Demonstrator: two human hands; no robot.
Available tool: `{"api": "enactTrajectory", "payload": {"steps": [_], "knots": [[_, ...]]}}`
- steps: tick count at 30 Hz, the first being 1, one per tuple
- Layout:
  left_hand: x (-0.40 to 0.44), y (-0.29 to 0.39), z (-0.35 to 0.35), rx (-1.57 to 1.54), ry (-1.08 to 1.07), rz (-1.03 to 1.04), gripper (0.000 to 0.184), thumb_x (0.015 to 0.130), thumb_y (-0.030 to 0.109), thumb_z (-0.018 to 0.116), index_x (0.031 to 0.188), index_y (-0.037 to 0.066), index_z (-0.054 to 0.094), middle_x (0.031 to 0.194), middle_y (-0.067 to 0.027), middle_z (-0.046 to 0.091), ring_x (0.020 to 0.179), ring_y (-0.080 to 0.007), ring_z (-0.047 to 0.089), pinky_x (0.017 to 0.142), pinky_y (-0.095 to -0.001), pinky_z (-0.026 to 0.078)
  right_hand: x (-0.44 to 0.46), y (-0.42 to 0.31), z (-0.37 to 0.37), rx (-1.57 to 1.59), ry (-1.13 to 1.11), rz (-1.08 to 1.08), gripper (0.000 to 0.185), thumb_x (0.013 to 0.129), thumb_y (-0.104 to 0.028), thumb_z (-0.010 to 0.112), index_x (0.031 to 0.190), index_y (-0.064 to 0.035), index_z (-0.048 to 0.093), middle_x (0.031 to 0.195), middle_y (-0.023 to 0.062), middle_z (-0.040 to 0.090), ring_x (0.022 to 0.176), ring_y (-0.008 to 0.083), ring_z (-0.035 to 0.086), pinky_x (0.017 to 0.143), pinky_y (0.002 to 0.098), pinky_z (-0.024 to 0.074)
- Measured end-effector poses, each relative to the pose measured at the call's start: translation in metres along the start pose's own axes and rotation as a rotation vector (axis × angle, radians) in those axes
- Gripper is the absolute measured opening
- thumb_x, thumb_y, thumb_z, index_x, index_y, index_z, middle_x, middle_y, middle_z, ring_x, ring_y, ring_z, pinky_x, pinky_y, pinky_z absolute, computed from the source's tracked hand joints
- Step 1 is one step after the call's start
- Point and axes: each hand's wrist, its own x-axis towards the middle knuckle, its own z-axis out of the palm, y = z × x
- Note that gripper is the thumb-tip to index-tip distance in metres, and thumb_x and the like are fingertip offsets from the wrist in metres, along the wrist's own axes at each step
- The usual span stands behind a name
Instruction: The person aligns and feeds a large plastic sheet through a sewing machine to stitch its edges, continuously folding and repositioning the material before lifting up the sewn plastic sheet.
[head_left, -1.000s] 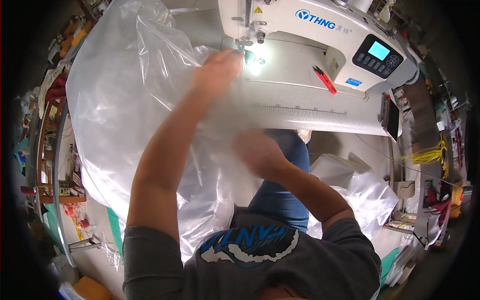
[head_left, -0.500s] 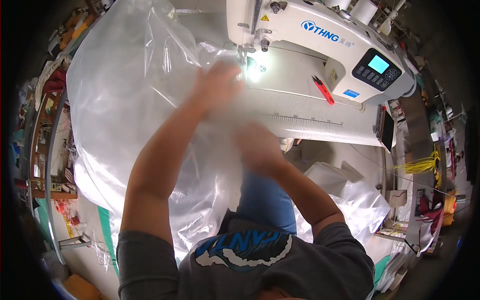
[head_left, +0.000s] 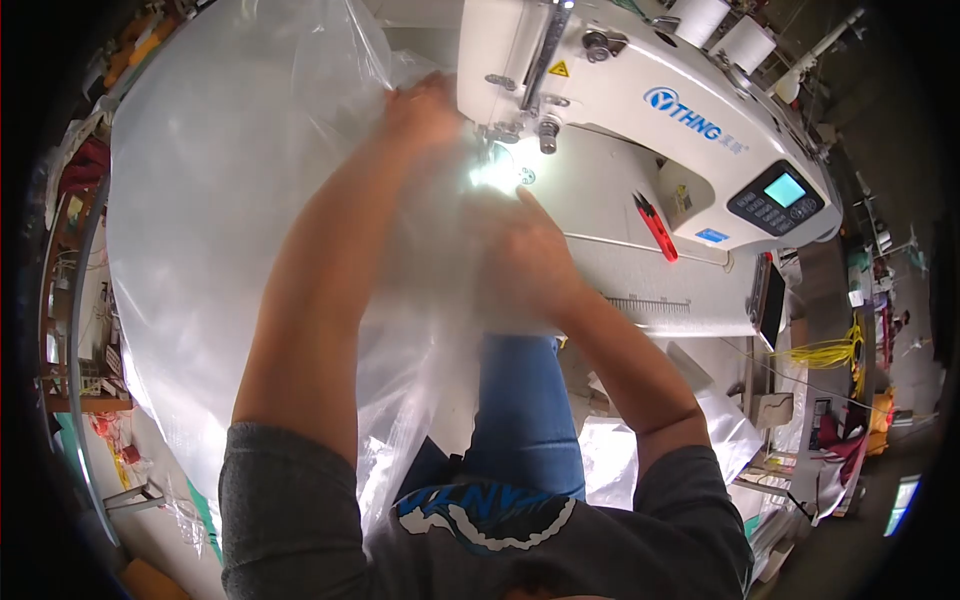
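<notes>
A large translucent plastic sheet (head_left: pixel 200 220) spreads over the left side of the sewing machine bed and hangs down towards my lap. My left hand (head_left: pixel 425 115), somewhat blurred, is closed on the sheet just left of the needle area, its fingertips bent at a fold. In front of the presser foot (head_left: pixel 490 150) my right hand (head_left: pixel 522 245) lies over the sheet's right edge. Its index finger stretches towards the lit needle plate; the other fingers are smeared by motion. The white sewing machine (head_left: pixel 620 80) stands above both hands, its lamp on.
Red-handled thread snips (head_left: pixel 657 228) lie on the machine bed, right of my right hand. A lit control panel (head_left: pixel 778 200) is on the machine's right end, with white thread cones (head_left: pixel 745 45) behind. Yellow cords (head_left: pixel 830 350) hang at the right.
My right hand has moved up and forward to the needle area. My left hand has shifted slightly up and left. The view has tilted, so the machine appears lower and further right.
</notes>
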Motion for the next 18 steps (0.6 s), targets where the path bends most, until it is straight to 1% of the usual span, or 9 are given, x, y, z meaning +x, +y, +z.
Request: {"api": "enactTrajectory", "payload": {"steps": [4, 6, 8, 9, 11, 12, 14, 15, 18], "knots": [[0.050, -0.016, 0.011, 0.141, 0.019, 0.036, 0.055, 0.090, 0.036, 0.044, 0.142, 0.021, 0.036, 0.148, 0.0010, 0.037, 0.139, -0.0155, 0.029, 0.110, -0.0567, 0.024, 0.020, 0.002, -0.002, -0.118, 0.051, 0.138, 0.036, 0.074, -0.003, 0.060, 0.109, -0.0114, 0.065, 0.118, 0.0083, 0.056, 0.117, 0.0256, 0.050, 0.101, 0.0446, 0.0377], [0.054, -0.016, 0.011, 0.181, -0.003, 0.035, 0.056, 0.090, 0.035, 0.044, 0.143, 0.021, 0.034, 0.148, 0.0011, 0.036, 0.139, -0.0156, 0.029, 0.110, -0.0562, 0.025, 0.022, 0.009, 0.000, -0.120, 0.064, 0.150, 0.039, 0.072, -0.003, 0.061, 0.109, -0.0132, 0.066, 0.107, 0.0075, 0.054, 0.106, 0.0261, 0.049, 0.094, 0.0416, 0.0392], [0.047, -0.014, 0.001, -0.013, 0.074, 0.082, 0.049, 0.089, 0.033, 0.046, 0.135, 0.017, 0.045, 0.140, -0.0040, 0.047, 0.132, -0.0219, 0.041, 0.107, -0.0582, 0.028, 0.021, 0.012, 0.002, -0.117, 0.037, 0.151, 0.044, 0.070, -0.005, 0.059, 0.113, -0.0141, 0.065, 0.108, 0.0101, 0.052, 0.103, 0.0279, 0.049, 0.092, 0.0412, 0.0396], [0.046, -0.016, 0.004, -0.013, 0.074, 0.081, 0.049, 0.089, 0.033, 0.046, 0.135, 0.017, 0.045, 0.140, -0.0040, 0.047, 0.132, -0.0219, 0.041, 0.107, -0.0582, 0.028, 0.020, 0.012, 0.001, -0.112, 0.020, 0.139, 0.049, 0.068, -0.006, 0.057, 0.116, -0.0149, 0.064, 0.108, 0.0128, 0.051, 0.100, 0.0298, 0.049, 0.091, 0.0409, 0.0400], [0.043, -0.022, 0.006, -0.132, 0.222, 0.131, 0.036, 0.088, 0.031, 0.048, 0.116, 0.012, 0.061, 0.122, -0.0096, 0.060, 0.116, -0.0279, 0.055, 0.101, -0.0533, 0.038, 0.019, 0.011, 0.003, -0.086, 0.040, 0.152, 0.045, 0.070, -0.004, 0.058, 0.112, -0.0143, 0.065, 0.105, 0.0103, 0.053, 0.099, 0.0277, 0.050, 0.089, 0.0392, 0.0403], [0.040, -0.024, 0.013, -0.117, 0.239, 0.130, 0.036, 0.088, 0.031, 0.048, 0.116, 0.012, 0.061, 0.122, -0.0096, 0.060, 0.116, -0.0279, 0.055, 0.101, -0.0533, 0.038, 0.018, 0.010, 0.003, -0.060, 0.058, 0.171, 0.040, 0.071, -0.003, 0.059, 0.109, -0.0137, 0.067, 0.101, 0.0079, 0.054, 0.098, 0.0257, 0.050, 0.087, 0.0375, 0.0406], [0.030, -0.027, 0.021, -0.061, 0.221, 0.188, 0.028, 0.088, 0.031, 0.050, 0.096, 0.010, 0.067, 0.102, -0.0133, 0.066, 0.099, -0.0326, 0.062, 0.090, -0.0461, 0.047, 0.018, 0.010, 0.001, -0.064, 0.089, 0.138, 0.040, 0.071, -0.003, 0.059, 0.109, -0.0137, 0.067, 0.100, 0.0078, 0.054, 0.097, 0.0262, 0.051, 0.087, 0.0372, 0.0411], [0.009, -0.023, 0.006, -0.043, 0.235, 0.189, 0.028, 0.088, 0.031, 0.050, 0.096, 0.010, 0.067, 0.102, -0.0133, 0.066, 0.099, -0.0326, 0.062, 0.090, -0.0461, 0.047, 0.016, 0.010, 0.001, -0.067, 0.098, 0.124, 0.040, 0.071, -0.003, 0.059, 0.109, -0.0137, 0.067, 0.098, 0.0078, 0.055, 0.096, 0.0268, 0.051, 0.087, 0.0370, 0.0416], [-0.079, -0.013, -0.028, -0.321, 0.344, 0.300, 0.023, 0.086, 0.025, 0.052, 0.091, 0.008, 0.066, 0.095, -0.0147, 0.065, 0.091, -0.0338, 0.062, 0.080, -0.0424, 0.049, 0.012, 0.015, 0.010, -0.072, 0.100, 0.131, 0.042, 0.072, -0.004, 0.059, 0.113, -0.0116, 0.065, 0.101, 0.0090, 0.056, 0.099, 0.0285, 0.052, 0.089, 0.0388, 0.0418]]}}
